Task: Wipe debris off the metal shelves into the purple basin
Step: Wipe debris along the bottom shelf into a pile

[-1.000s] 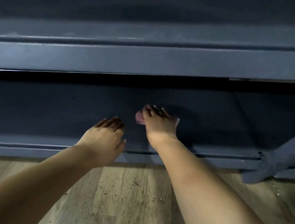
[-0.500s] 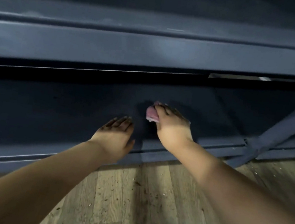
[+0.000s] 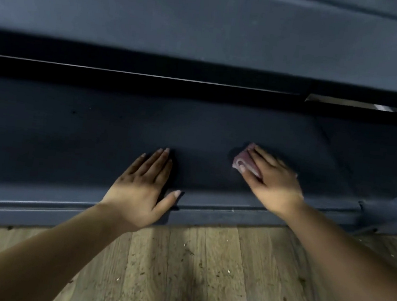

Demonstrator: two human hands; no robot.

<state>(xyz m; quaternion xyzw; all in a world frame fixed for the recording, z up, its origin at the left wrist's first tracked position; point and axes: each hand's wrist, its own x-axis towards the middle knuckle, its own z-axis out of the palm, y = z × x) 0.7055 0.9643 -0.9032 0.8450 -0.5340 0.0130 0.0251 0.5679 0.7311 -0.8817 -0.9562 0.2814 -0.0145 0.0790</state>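
From the head view, the low dark grey metal shelf (image 3: 94,137) runs across the frame just above the pale wooden plank floor (image 3: 202,276), with another dark metal shelf (image 3: 207,26) over it. The right hand (image 3: 271,181) lies on a small folded pink cloth (image 3: 242,161), fingers fairly straight and pressing it flat against the lower shelf's top, the thumb tucked along the cloth's near edge; only the cloth's left part shows past the fingers. The left hand (image 3: 142,188) rests palm down on the same shelf near its front lip, fingers straight and together, thumb spread, holding nothing. The two hands are apart, the left nearer the shelf edge.

The step in hand looks like the wiping stroke itself, the cloth working the shelf while the left hand steadies or waits as a stop. The purple basin is not in view, so I cannot tell where it stands. Specks of debris (image 3: 190,252) dot the floor below. The next move seems to call for bringing the basin under the front lip, then drawing the cloth toward that edge with even pressure so that crumbs fall in and not onto the planks.
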